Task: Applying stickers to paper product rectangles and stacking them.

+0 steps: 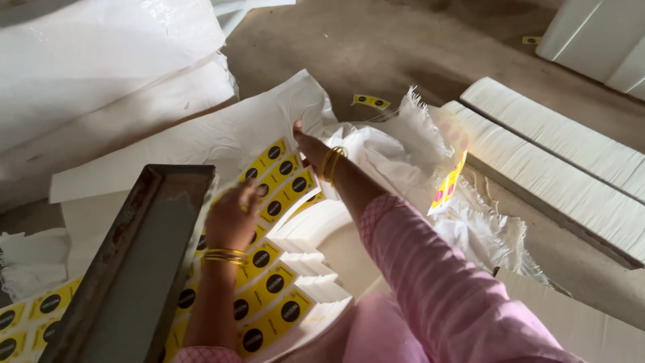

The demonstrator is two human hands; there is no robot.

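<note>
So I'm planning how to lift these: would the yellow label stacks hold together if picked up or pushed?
Probably not. The yellow label stacks look like loose thin sheets, fanned stepwise, so a push would likely slide them apart. The left hand rests on them; lifted singly, a sheet would likely flop and feel light.

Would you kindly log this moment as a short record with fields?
Left hand: left hand rests on the yellow labels, fingers curled at their top edge.
Right hand: right hand reaches forward, fingertips on the white sheet.
Wrists: gold bangles on both.
Labels: stacked in stepped bundles, yellow with black circles.
Left of hands: rusty metal channel, tilted.
Right: frayed white sack, long white stacks.
Floor: one loose label on bare concrete.
</note>
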